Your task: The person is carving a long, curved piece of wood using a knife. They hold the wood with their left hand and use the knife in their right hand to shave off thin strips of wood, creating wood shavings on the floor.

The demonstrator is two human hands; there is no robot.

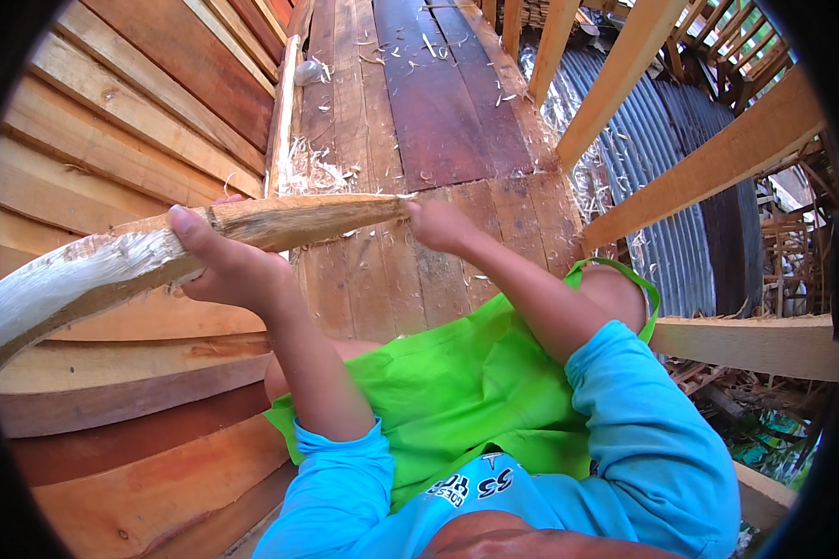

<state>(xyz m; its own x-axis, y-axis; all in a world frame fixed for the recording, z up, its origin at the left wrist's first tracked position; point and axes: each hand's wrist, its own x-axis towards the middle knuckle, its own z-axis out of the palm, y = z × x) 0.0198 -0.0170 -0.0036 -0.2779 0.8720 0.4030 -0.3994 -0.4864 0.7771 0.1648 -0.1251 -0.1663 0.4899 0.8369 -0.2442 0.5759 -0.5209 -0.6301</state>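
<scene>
Above floorboards (382, 284), brace the wood (308, 219) with your gripping left hand (238, 265), and guide your curled right hand (438, 225), its hold unclear, gently at the right tip (393, 204).

A plank wall (103, 130) lined the left edge of the plank floor (359, 289); pale shavings (315, 172) lay heaped by that edge; a small translucent object (310, 73), too blurred to name, sat farther along it; slanting wooden bars (617, 84) stood along the right edge, with corrugated metal sheets (676, 261) beyond them.
</scene>
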